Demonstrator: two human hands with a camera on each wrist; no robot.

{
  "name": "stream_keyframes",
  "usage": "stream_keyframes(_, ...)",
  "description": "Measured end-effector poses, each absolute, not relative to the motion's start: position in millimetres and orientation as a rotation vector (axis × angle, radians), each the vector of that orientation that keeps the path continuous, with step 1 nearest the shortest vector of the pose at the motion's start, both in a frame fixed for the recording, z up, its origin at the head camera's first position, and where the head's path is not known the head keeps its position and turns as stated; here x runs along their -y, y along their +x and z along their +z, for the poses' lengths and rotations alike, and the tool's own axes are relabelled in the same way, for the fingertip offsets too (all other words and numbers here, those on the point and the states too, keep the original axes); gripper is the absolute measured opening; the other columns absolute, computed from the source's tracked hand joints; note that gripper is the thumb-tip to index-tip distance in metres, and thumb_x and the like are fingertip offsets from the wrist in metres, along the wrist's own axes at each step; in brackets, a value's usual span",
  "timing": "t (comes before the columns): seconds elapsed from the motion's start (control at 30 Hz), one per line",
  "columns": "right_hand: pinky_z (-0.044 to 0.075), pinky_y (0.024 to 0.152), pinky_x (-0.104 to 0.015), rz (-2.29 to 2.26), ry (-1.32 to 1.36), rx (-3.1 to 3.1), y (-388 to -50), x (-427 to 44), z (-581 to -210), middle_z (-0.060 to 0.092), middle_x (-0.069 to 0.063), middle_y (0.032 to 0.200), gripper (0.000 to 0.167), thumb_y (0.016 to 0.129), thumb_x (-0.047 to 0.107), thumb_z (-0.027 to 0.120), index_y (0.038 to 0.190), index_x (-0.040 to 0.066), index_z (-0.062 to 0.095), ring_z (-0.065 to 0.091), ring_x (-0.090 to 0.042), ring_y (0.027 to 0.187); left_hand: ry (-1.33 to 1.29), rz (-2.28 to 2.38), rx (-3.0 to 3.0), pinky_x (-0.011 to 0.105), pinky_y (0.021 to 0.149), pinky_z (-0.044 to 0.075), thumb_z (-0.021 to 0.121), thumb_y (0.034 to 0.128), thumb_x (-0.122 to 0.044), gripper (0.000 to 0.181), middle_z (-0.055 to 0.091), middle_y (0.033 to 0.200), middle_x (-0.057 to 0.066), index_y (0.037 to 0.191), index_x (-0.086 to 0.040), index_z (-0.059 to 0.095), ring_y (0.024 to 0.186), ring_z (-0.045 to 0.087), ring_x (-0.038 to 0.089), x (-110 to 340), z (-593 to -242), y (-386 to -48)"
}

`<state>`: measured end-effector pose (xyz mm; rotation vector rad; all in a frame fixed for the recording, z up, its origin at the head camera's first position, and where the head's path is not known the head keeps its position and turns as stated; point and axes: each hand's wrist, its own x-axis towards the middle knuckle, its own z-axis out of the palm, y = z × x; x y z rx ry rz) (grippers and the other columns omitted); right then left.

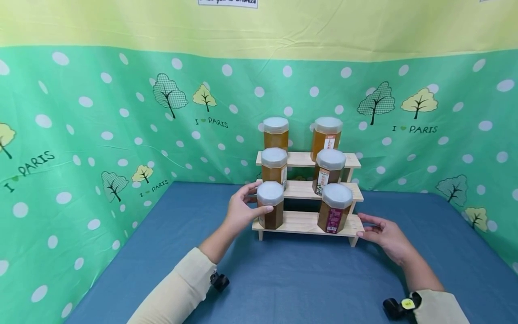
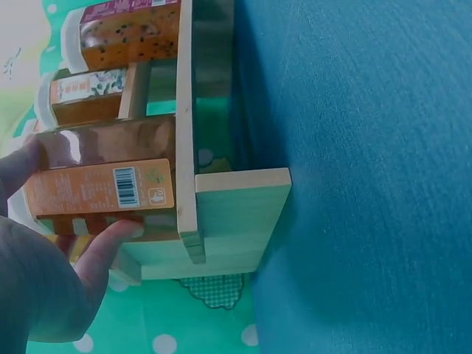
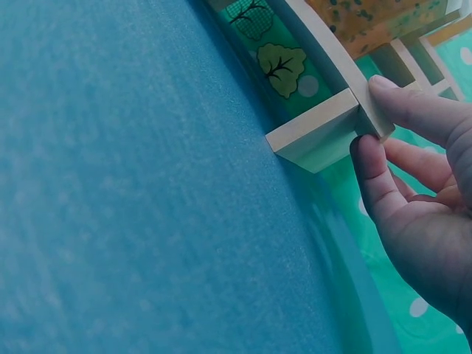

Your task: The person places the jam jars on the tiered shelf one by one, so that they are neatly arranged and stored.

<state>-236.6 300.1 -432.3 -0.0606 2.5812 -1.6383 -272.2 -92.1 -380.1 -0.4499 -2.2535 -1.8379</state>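
Note:
A three-tier wooden display rack (image 1: 301,221) stands on the table and bears two lidded jars on each tier. My left hand (image 1: 239,211) grips the brown jar (image 1: 272,219) at the bottom tier's left end, thumb across its front. In the left wrist view this jar (image 2: 85,181) has an orange label with a barcode and stands on the board. At the rack's right end, my right hand (image 1: 386,237) pinches the bottom board's edge, with the thumb (image 3: 387,88) on top. Beside it on that tier is a jar with a purple label (image 1: 334,218).
Amber jars (image 1: 276,135) stand on the top tier, and two more jars, one with a white label (image 1: 329,168), on the middle tier. A blue cloth (image 1: 295,279) covers the table. Behind hangs a green polka-dot curtain (image 1: 251,117) close to the rack.

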Motion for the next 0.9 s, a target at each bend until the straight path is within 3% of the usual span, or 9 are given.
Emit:
stream_keyframes(0.3, 0.051, 0.079, -0.023, -1.64, -0.061, -2.601, -235.5, -302.5, -432.5, 0.043, -0.028, 0.142, 0.076, 0.089, 0.03, 0.074, 0.147, -0.004, 0.039, 0.052, -0.025, 0.105, -0.482, -1.833, 2.246, 0.042, 0.084, 0.054, 0.083, 0.0788, -0.012, 0.07, 0.058, 0.13, 0.013, 0.141, -0.012, 0.051, 0.107, 0.059, 0.03, 88.0, -379.6, -268.3)
stream_keyframes(0.53, 0.052, 0.078, -0.025, -1.653, -0.068, -2.593, -235.8, -301.7, -432.4, 0.044, -0.028, 0.14, 0.076, 0.088, 0.029, 0.074, 0.146, -0.005, 0.039, 0.054, -0.021, 0.101, -0.448, -1.862, 2.256, 0.046, 0.087, 0.052, 0.085, 0.0762, -0.016, 0.071, 0.06, 0.128, 0.008, 0.139, -0.013, 0.053, 0.112, 0.058, 0.027, 92.8, -385.1, -267.7)
stream_keyframes(0.9, 0.052, 0.08, -0.03, -1.58, -0.077, -2.631, -236.1, -302.9, -429.5, 0.047, -0.029, 0.138, 0.076, 0.088, 0.031, 0.075, 0.145, -0.004, 0.04, 0.056, -0.03, 0.109, -0.439, -2.018, 2.312, 0.042, 0.095, 0.05, 0.084, 0.0754, -0.003, 0.073, 0.056, 0.132, 0.011, 0.14, -0.012, 0.051, 0.123, 0.052, 0.03, 107.6, -391.1, -257.7)
